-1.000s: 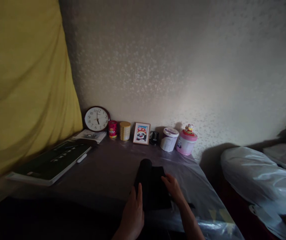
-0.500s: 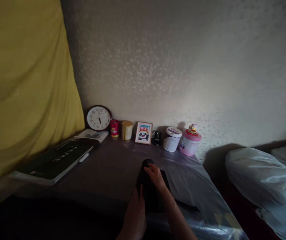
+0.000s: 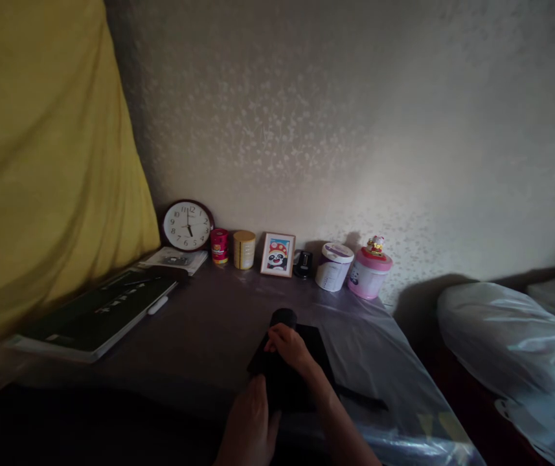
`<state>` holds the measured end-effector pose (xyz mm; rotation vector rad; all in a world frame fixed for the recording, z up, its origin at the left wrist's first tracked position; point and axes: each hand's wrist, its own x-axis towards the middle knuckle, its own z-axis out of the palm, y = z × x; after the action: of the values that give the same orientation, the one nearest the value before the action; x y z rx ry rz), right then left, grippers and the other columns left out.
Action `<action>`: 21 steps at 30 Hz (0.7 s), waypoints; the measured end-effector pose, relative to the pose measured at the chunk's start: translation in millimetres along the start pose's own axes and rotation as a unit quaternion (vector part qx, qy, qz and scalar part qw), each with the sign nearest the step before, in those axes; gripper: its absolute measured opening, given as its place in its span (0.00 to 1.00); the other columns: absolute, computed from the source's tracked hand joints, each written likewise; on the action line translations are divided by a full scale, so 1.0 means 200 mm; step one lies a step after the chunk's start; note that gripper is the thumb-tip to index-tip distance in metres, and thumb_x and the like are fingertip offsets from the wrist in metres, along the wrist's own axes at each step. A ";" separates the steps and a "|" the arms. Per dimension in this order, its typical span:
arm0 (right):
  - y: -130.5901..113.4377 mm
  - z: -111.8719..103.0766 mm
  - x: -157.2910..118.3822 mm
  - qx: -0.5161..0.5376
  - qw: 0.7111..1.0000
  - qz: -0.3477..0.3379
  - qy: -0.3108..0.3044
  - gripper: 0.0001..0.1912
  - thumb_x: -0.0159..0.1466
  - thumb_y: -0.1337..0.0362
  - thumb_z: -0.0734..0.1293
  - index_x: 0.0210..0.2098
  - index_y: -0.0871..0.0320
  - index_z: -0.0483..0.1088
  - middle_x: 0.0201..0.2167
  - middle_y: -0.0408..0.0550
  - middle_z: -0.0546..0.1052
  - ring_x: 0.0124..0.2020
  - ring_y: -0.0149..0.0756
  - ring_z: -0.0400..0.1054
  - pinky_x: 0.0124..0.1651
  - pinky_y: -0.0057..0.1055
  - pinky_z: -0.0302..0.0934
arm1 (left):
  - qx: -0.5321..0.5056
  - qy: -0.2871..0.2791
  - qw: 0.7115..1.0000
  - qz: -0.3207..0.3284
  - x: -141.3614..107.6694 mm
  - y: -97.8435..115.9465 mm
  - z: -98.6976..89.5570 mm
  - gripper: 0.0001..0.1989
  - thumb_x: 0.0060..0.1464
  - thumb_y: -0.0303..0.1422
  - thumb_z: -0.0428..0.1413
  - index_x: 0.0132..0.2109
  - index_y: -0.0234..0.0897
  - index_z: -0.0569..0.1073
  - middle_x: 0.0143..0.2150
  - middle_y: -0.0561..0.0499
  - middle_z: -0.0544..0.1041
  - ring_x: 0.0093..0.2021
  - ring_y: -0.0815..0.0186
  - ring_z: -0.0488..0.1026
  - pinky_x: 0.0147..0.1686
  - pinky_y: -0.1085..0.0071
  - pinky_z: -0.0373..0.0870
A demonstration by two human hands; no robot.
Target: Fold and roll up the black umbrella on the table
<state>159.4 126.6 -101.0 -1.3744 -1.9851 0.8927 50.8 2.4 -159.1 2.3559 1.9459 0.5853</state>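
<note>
A black, bag-like item (image 3: 301, 382) lies near the front of the table, too dark to make out its kind. A rounded black part (image 3: 283, 316) sticks up at its far end, and a black strap (image 3: 362, 397) trails off to the right. Bent over the item just in front of the rounded part, my right hand (image 3: 287, 347) has its fingers closed on the black material. My left hand (image 3: 252, 414) is closed at the near left edge of the same item, its fingertips partly hidden.
Along the wall stand a clock (image 3: 188, 224), a red can (image 3: 219, 246), a yellow can (image 3: 245, 250), a panda picture frame (image 3: 278, 255), a white tub (image 3: 334, 268) and a pink tub (image 3: 369, 275). Left lies a green book (image 3: 107, 310); white plastic-wrapped bundles (image 3: 500, 343) sit right.
My right hand has moved a little left and toward me, drawing away from the rounded part's tip. My left hand has slid slightly left and back. The view has shifted a little.
</note>
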 end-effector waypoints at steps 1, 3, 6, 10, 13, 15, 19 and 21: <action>-0.01 0.00 -0.01 -0.004 1.000 -0.006 -0.008 0.13 0.64 0.61 0.55 0.33 0.58 0.69 0.24 0.43 0.78 0.26 0.29 0.71 0.31 0.24 0.59 | 0.005 0.039 0.999 0.003 -0.01 -0.01 -0.01 0.22 0.55 0.33 0.46 0.54 0.26 0.63 0.54 0.33 0.69 0.53 0.52 0.68 0.50 0.59 0.68; -0.04 -0.01 -0.03 -0.013 0.999 -0.023 -0.026 0.13 0.64 0.61 0.56 0.31 0.57 0.69 0.24 0.42 0.78 0.25 0.29 0.70 0.30 0.23 0.59 | 0.003 0.106 0.994 0.009 0.00 0.01 -0.05 0.20 0.56 0.34 0.46 0.52 0.26 0.65 0.52 0.33 0.70 0.53 0.52 0.68 0.49 0.58 0.68; -0.07 -0.03 -0.06 -0.010 0.997 -0.051 -0.060 0.13 0.64 0.62 0.57 0.30 0.57 0.70 0.25 0.42 0.78 0.27 0.28 0.70 0.30 0.23 0.59 | -0.021 0.111 0.992 0.050 0.04 0.07 -0.12 0.16 0.55 0.33 0.47 0.50 0.33 0.66 0.51 0.39 0.68 0.52 0.55 0.68 0.49 0.58 0.67; -0.08 -0.06 -0.11 0.025 0.991 -0.079 -0.103 0.13 0.63 0.60 0.58 0.32 0.56 0.72 0.28 0.41 0.77 0.30 0.29 0.70 0.32 0.23 0.60 | -0.025 0.085 0.995 0.050 0.09 0.13 -0.12 0.18 0.51 0.29 0.49 0.51 0.37 0.66 0.56 0.41 0.63 0.55 0.53 0.63 0.51 0.56 0.66; -0.06 -0.08 -0.15 0.048 0.986 -0.120 -0.109 0.14 0.65 0.59 0.57 0.37 0.55 0.73 0.32 0.41 0.77 0.33 0.30 0.70 0.36 0.24 0.62 | -0.032 0.058 0.997 0.034 0.09 0.13 -0.10 0.22 0.48 0.24 0.48 0.52 0.36 0.65 0.58 0.41 0.60 0.58 0.53 0.60 0.53 0.56 0.63; -0.05 -0.08 -0.16 0.035 0.984 -0.157 -0.075 0.14 0.65 0.60 0.56 0.40 0.54 0.73 0.34 0.42 0.78 0.37 0.30 0.70 0.41 0.26 0.62 | -0.040 0.031 0.998 0.027 0.09 0.12 -0.10 0.23 0.47 0.22 0.47 0.52 0.35 0.65 0.57 0.41 0.61 0.57 0.53 0.60 0.54 0.55 0.63; 0.01 -0.07 -0.14 -0.067 0.972 -0.225 -0.011 0.15 0.66 0.61 0.57 0.39 0.55 0.74 0.37 0.45 0.78 0.45 0.33 0.67 0.50 0.30 0.58 | -0.054 -0.011 0.998 0.015 0.10 0.12 -0.11 0.25 0.46 0.21 0.46 0.54 0.36 0.64 0.58 0.42 0.61 0.58 0.54 0.59 0.55 0.54 0.61; 0.05 -0.06 -0.10 -0.113 0.962 -0.247 -0.009 0.15 0.66 0.62 0.56 0.39 0.54 0.74 0.36 0.45 0.78 0.49 0.34 0.65 0.54 0.33 0.54 | -0.058 -0.029 0.998 0.007 0.10 0.12 -0.11 0.27 0.48 0.22 0.45 0.57 0.34 0.60 0.62 0.41 0.58 0.60 0.55 0.57 0.57 0.54 0.59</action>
<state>180.9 112.2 -102.0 -0.9053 -2.3494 0.4583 70.4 11.8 -127.2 2.2909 1.8214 0.6069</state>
